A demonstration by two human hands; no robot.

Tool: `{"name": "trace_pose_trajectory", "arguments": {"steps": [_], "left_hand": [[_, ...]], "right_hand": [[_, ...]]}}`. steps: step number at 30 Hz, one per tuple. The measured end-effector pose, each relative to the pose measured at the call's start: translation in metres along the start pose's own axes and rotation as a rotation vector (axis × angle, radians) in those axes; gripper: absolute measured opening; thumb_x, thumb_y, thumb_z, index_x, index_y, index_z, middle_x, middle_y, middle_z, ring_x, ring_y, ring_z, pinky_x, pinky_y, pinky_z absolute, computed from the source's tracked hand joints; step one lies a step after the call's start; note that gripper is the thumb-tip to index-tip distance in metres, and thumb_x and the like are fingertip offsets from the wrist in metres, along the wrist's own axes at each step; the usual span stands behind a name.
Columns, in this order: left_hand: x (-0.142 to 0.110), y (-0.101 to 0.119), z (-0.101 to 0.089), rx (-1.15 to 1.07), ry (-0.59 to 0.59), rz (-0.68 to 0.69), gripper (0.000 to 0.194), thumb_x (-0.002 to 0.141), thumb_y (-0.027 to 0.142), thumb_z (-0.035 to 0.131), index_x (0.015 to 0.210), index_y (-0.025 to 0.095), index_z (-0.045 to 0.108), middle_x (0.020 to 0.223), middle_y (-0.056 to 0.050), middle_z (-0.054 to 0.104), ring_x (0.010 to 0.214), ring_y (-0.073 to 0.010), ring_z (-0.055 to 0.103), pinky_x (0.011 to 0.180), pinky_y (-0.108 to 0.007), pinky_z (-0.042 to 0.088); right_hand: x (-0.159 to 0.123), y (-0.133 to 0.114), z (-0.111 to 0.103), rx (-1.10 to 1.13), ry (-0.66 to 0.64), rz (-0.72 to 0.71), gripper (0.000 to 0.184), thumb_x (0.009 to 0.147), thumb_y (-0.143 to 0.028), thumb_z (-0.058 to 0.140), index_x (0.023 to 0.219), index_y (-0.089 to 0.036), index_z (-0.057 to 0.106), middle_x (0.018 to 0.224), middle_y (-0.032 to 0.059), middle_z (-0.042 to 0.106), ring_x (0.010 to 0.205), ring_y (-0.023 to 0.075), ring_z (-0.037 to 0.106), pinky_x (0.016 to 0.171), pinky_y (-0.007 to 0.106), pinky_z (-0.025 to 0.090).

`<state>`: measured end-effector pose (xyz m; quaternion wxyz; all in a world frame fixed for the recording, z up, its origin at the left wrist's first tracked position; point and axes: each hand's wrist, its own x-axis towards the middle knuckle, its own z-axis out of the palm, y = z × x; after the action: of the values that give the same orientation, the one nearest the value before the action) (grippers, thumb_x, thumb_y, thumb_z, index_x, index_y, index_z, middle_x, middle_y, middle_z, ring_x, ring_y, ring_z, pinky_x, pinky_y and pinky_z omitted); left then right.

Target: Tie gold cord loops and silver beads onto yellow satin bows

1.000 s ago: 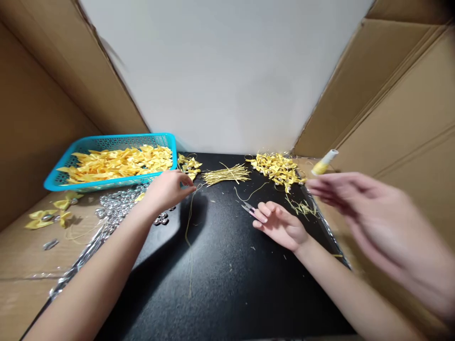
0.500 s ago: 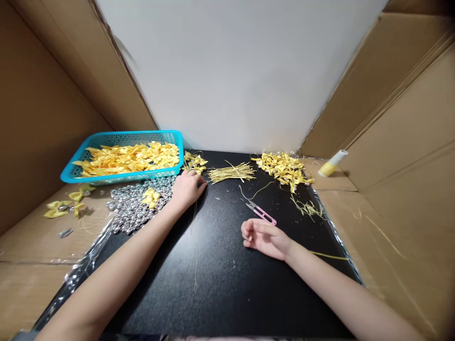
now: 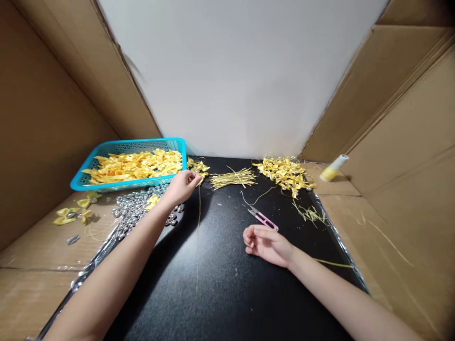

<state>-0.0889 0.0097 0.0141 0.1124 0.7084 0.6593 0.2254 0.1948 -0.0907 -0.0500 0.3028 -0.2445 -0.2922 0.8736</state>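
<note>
My left hand (image 3: 182,186) is raised slightly above the tabletop, thumb and fingertips pinched on a thin yellow thread (image 3: 198,237) that trails down toward me. Just behind those fingertips lies a small group of yellow ribbon bows (image 3: 199,166). Palm up, my right hand (image 3: 268,245) rests on the black tabletop with its fingers loosely curled and nothing visible in them. Pink-handled thread snips (image 3: 265,220) lie just beyond it. Silver beads (image 3: 131,208) are spread under and beside my left forearm, with a yellow bow (image 3: 152,202) on them.
A blue basket (image 3: 75,183) of yellow ribbon pieces stands at the back left. A bundle of gold twist ties (image 3: 232,179) lies at the back centre. To its right are a pile of beaded bows (image 3: 282,173), thread scraps (image 3: 309,212) and a thread spool (image 3: 334,168). Cardboard walls flank both sides.
My left hand has lifted off the table edge of the bead pile, its fingertips drawn into a pinch with the thread hanging from them. My right hand stays in place. The view has shifted slightly.
</note>
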Motion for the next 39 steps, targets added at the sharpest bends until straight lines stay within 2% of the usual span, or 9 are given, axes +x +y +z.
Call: {"name": "trace_pose_trajectory", "arguments": {"steps": [3,6,9,12,15,21,27,33,39], "left_hand": [[-0.007,0.01,-0.022,-0.124,-0.053,0.004,0.038,0.087,0.05,0.039,0.07,0.019,0.052,0.062,0.0,0.052,0.059,-0.0154,0.049,0.056,-0.025,0.038],[-0.02,0.03,-0.04,-0.292,-0.119,0.03,0.039,0.087,0.054,0.04,0.073,0.02,0.052,0.063,0.002,0.048,0.058,-0.0133,0.045,0.056,-0.024,0.037],[-0.029,0.059,-0.052,-0.57,-0.222,0.092,0.034,0.086,0.05,0.049,0.069,0.02,0.049,0.066,0.002,0.046,0.063,-0.0127,0.043,0.06,-0.024,0.038],[-0.03,0.09,-0.062,-0.707,-0.273,0.174,0.03,0.085,0.046,0.053,0.07,0.02,0.051,0.069,0.002,0.047,0.065,-0.0131,0.043,0.063,-0.024,0.038],[-0.028,0.113,-0.067,-0.771,-0.282,0.239,0.027,0.087,0.044,0.055,0.073,0.02,0.053,0.071,0.002,0.048,0.066,-0.013,0.043,0.063,-0.024,0.037],[-0.026,0.12,-0.063,-0.858,-0.272,0.273,0.025,0.088,0.041,0.056,0.074,0.02,0.053,0.071,0.002,0.048,0.066,-0.0122,0.042,0.064,-0.023,0.038],[-0.026,0.118,-0.06,-0.814,-0.28,0.267,0.025,0.087,0.042,0.057,0.075,0.02,0.055,0.071,0.001,0.05,0.069,-0.0133,0.046,0.066,-0.024,0.04],[-0.029,0.12,-0.058,-0.759,-0.26,0.287,0.026,0.085,0.042,0.055,0.073,0.02,0.055,0.068,0.001,0.05,0.065,-0.0137,0.045,0.061,-0.024,0.039],[-0.032,0.12,-0.057,-0.734,-0.265,0.286,0.026,0.087,0.043,0.054,0.075,0.019,0.054,0.069,0.001,0.049,0.065,-0.013,0.044,0.06,-0.024,0.037]], "right_hand": [[-0.004,-0.004,0.004,-0.034,0.011,-0.028,0.031,0.066,-0.038,0.083,0.077,-0.014,0.068,0.075,0.0017,0.058,0.067,0.0098,0.051,0.066,0.024,0.042],[-0.006,-0.026,0.017,-0.225,0.071,-0.158,0.028,0.067,-0.035,0.082,0.082,-0.015,0.069,0.08,0.002,0.061,0.071,0.0106,0.053,0.068,0.024,0.041],[0.0,-0.066,0.045,-0.621,0.18,-0.393,0.022,0.073,-0.033,0.076,0.087,-0.018,0.068,0.079,0.0006,0.062,0.071,0.0117,0.053,0.07,0.027,0.042],[0.009,-0.106,0.081,-0.99,0.29,-0.729,0.018,0.074,-0.028,0.074,0.089,-0.019,0.069,0.081,0.0006,0.063,0.075,0.013,0.055,0.072,0.029,0.043],[0.014,-0.128,0.108,-1.102,0.328,-0.922,0.013,0.077,-0.027,0.071,0.086,-0.018,0.07,0.082,0.0014,0.066,0.077,0.0132,0.058,0.072,0.028,0.045],[0.019,-0.122,0.116,-1.111,0.428,-0.998,0.009,0.08,-0.025,0.068,0.077,-0.017,0.072,0.075,0.0018,0.069,0.07,0.0129,0.06,0.068,0.028,0.047],[0.021,-0.119,0.114,-1.083,0.426,-1.024,0.008,0.079,-0.019,0.066,0.073,-0.016,0.07,0.071,0.0006,0.067,0.066,0.0118,0.059,0.066,0.027,0.048],[0.016,-0.12,0.116,-1.147,0.408,-0.998,0.008,0.078,-0.016,0.062,0.075,-0.015,0.07,0.073,0.0009,0.067,0.068,0.0119,0.058,0.066,0.026,0.047],[0.012,-0.122,0.115,-1.266,0.463,-1.048,0.01,0.077,-0.011,0.061,0.071,-0.015,0.069,0.068,0.0,0.065,0.063,0.0109,0.057,0.062,0.025,0.045]]}}
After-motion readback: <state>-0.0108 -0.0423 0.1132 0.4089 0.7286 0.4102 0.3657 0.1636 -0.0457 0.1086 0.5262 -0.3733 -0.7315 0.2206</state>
